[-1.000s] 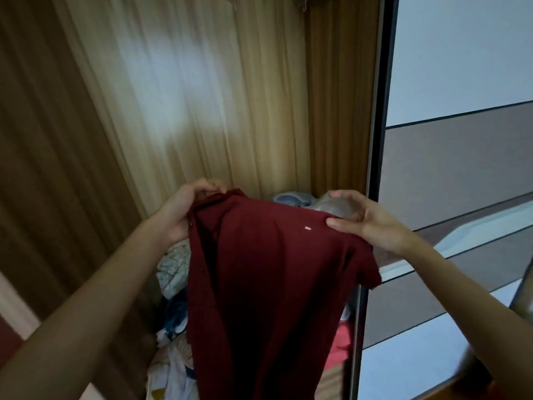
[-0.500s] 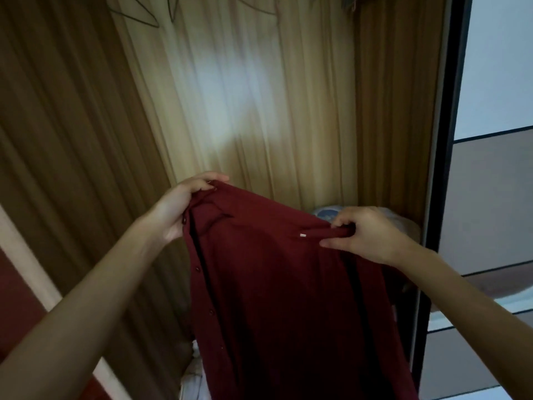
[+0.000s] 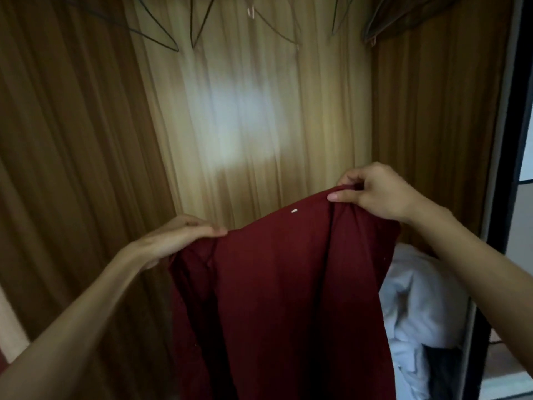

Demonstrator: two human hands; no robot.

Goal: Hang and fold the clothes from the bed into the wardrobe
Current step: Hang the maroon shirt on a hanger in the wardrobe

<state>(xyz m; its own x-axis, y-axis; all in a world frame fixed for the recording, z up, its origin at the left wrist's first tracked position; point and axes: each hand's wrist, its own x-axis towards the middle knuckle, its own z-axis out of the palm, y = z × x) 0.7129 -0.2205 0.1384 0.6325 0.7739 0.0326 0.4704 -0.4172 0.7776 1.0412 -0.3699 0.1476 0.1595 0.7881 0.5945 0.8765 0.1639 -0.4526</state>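
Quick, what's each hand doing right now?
Left hand: grips the dark red garment at its top edge.
Right hand: pinches the same top edge, higher up.

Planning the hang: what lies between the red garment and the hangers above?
Head view: nothing; only the wardrobe's back panel shows between red garment and hangers.

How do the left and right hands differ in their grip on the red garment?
The right hand sits higher than the left hand, so the red garment slopes up toward it. The right hand pinches the cloth with its thumb and curled fingers; the left hand wraps over the edge. Both hold the top edge.
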